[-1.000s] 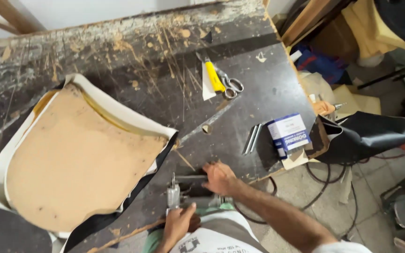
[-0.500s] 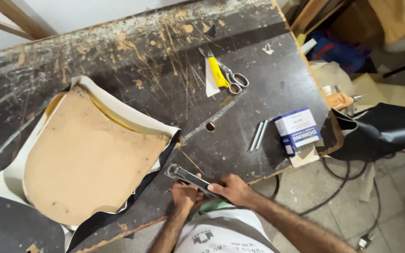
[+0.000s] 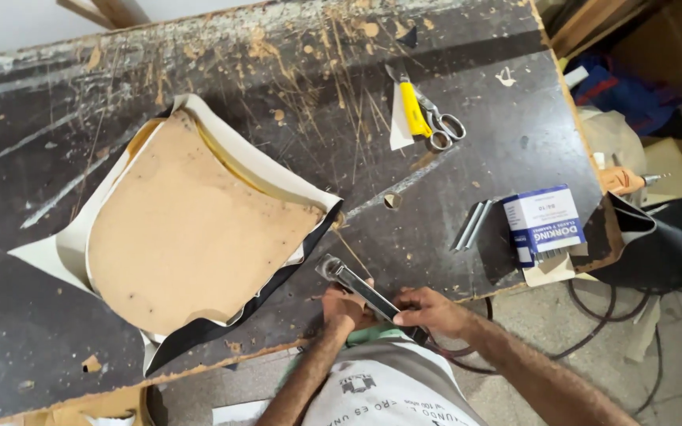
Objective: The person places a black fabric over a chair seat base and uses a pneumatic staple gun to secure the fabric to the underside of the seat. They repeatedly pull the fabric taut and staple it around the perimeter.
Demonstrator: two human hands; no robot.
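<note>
Holding a metal stapler point(image 3: 361, 288) at the near table edge point(image 3: 515, 102).
Left hand point(image 3: 344, 306) and right hand point(image 3: 428, 309) both grip it, right of the seat board point(image 3: 191, 229).

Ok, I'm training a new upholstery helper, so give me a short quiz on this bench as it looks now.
1. True or false: both hands are on the metal stapler at the near edge of the workbench.
2. Which lies nearest the blue and white staple box? A) the scissors B) the loose staple strips C) the seat board
3. Fill in: the knife beside the scissors has a ____ handle.

Key: 1 true, the left hand and the right hand both grip it. 2 B. 3 yellow, on the yellow-handled knife.
</note>
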